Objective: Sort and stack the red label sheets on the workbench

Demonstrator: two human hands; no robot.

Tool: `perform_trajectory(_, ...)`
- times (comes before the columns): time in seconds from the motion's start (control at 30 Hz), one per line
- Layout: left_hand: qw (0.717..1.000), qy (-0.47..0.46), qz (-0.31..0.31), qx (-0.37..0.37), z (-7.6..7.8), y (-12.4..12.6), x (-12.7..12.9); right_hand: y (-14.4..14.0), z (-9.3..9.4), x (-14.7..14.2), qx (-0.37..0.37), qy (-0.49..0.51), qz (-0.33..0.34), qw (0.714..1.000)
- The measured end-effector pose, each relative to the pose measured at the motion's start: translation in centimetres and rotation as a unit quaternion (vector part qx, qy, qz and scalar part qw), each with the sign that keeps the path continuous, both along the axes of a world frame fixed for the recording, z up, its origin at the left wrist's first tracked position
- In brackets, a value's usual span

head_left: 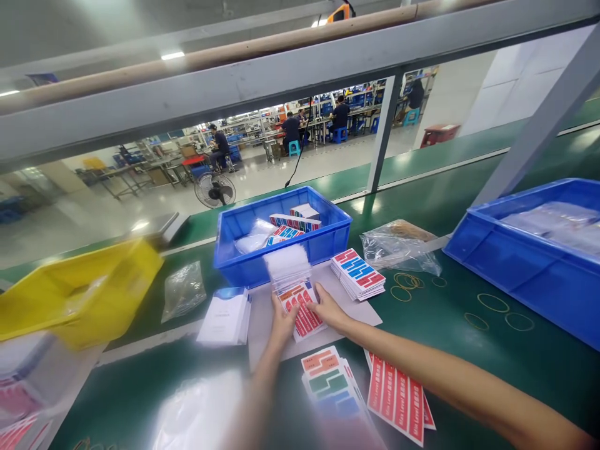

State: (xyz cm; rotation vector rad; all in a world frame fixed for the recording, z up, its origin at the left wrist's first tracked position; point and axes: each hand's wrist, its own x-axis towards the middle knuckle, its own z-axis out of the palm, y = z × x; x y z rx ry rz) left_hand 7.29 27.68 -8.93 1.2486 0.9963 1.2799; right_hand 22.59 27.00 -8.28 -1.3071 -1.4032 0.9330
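Both my hands rest on a small stack of red-and-white label sheets lying on a grey mat. My left hand holds the stack's left edge. My right hand presses on its right edge with fingers spread. Just behind the stack stands a pile of white sheets. A stack of red-and-blue label sheets lies to the right on the mat.
A blue bin with more label packs stands behind; a larger blue bin right, a yellow bin left. Rubber bands and a plastic bag lie on the green table. Colored sheets and red sheets lie near me. People work at distant benches.
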Motion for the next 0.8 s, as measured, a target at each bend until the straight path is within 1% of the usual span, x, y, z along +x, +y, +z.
perform_trajectory(0.07,1.0,0.011,0.014,0.015,0.6,0.7,0.0,0.6,0.8,-0.4,0.019,0.004,0.008,1.0)
perform_trajectory(0.17,0.998,0.031,0.038,0.035,1.6,1.4,-0.6,1.3,1.7,-0.2,0.048,0.005,0.0,0.999)
perform_trajectory(0.27,0.996,0.05,0.051,0.045,2.0,1.3,-1.3,1.5,1.9,0.4,0.064,0.009,-0.017,0.998)
perform_trajectory(0.33,0.996,0.06,0.047,0.044,1.9,1.0,-1.6,1.4,1.7,0.9,0.058,0.02,-0.018,0.998)
perform_trajectory(0.47,0.997,0.073,0.021,0.021,0.9,0.4,-1.3,1.5,1.2,1.3,0.023,0.043,-0.002,0.999)
perform_trajectory(0.57,0.997,0.076,0.016,0.005,0.3,0.4,-1.0,1.7,1.3,1.3,0.006,0.046,0.006,0.999)
perform_trajectory(0.7,0.997,0.075,0.021,0.006,0.5,0.5,-1.0,1.7,1.6,1.6,-0.002,0.034,0.017,0.999)
perform_trajectory(0.8,0.997,0.072,0.001,0.006,0.9,0.0,-1.0,1.3,1.8,1.8,0.007,0.017,0.023,1.0)
